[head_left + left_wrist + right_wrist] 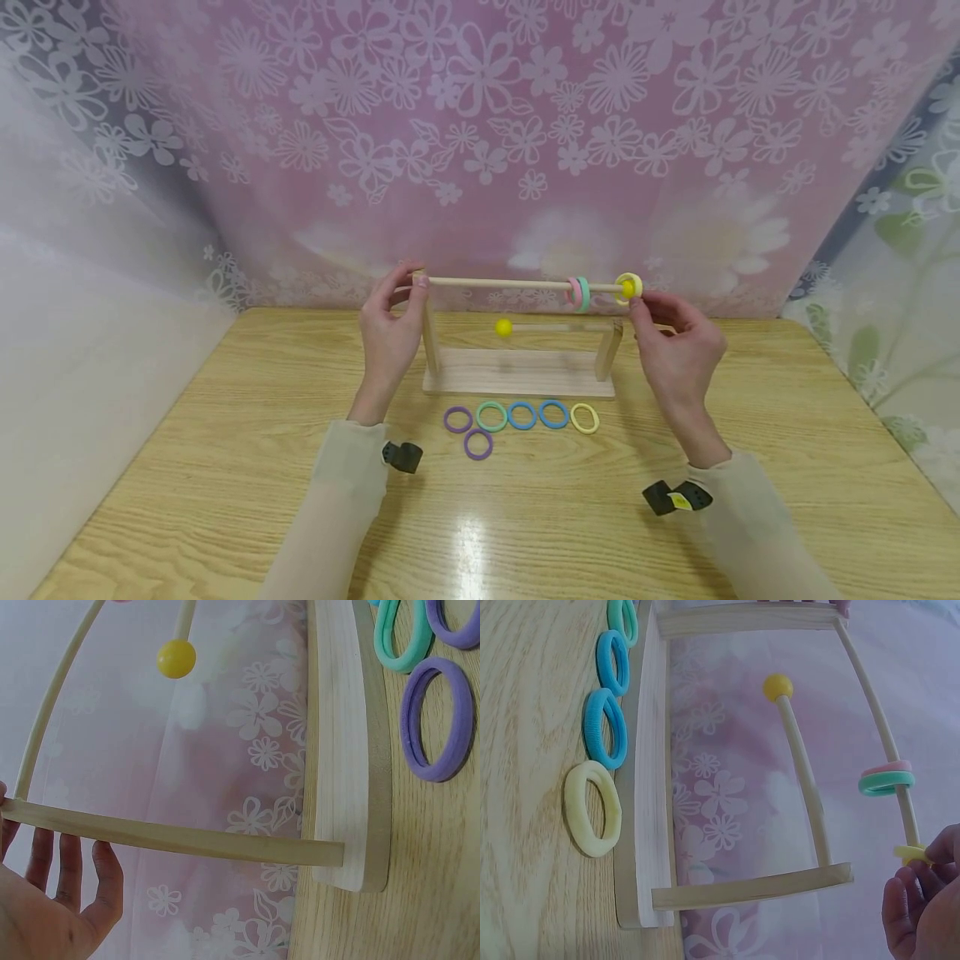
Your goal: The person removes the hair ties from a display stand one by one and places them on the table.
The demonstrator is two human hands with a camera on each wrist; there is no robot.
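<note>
My left hand point(393, 321) grips the top of the wooden stand's left post point(431, 342), where the upper rod point(495, 284) joins it. At the rod's free right end, my right hand point(682, 342) pinches a yellow hair tie point(637, 282), which surrounds the yellow ball on the tip. Further left along this rod hang a pink hair tie point(572, 293) and a mint green one point(584, 295), side by side. The lower rod point(555, 327) extends leftward from the right post point(609, 354), carrying no ties, with a yellow ball point(504, 327) on its end.
In front of the stand's base point(517, 382), several hair ties lie on the wooden table point(570, 517): two purple, one green, two blue point(592, 727) and one yellow point(576, 799). A pink flowered curtain point(480, 183) hangs behind the table.
</note>
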